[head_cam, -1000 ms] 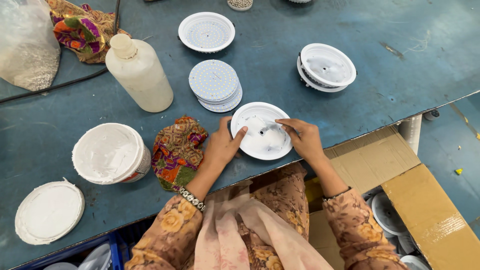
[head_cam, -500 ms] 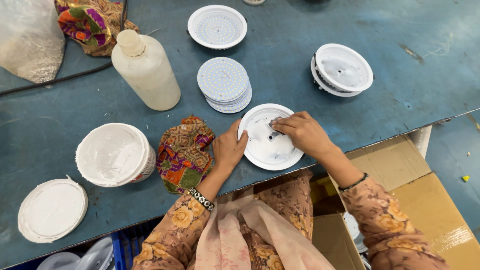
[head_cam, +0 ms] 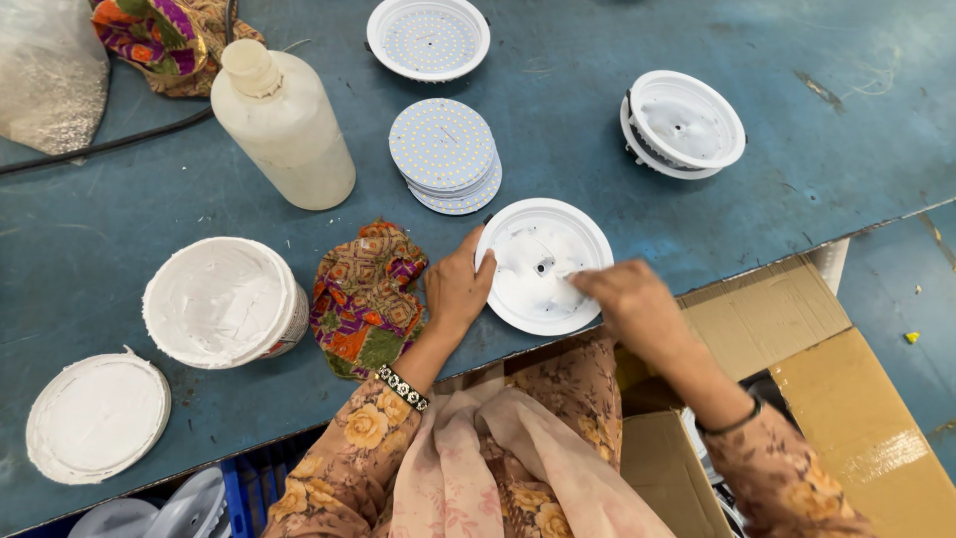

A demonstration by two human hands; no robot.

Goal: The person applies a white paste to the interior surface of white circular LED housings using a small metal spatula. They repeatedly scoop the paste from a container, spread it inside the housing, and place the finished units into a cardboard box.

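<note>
low in the centre of the frame, a white round lamp housing [head_cam: 543,265] lies open side up near the table's front edge. the left hand [head_cam: 456,291] cups its left rim, fingers curled loosely, seemingly to stop it sliding. the right hand [head_cam: 629,297] reaches into the dish, fingers bunched over the white inner face; whether they pinch anything cannot be told. just above sits a stack of led discs [head_cam: 444,153], within reach. the blue table [head_cam: 558,120] is scuffed; a cardboard box [head_cam: 827,399] stands lower right.
</note>
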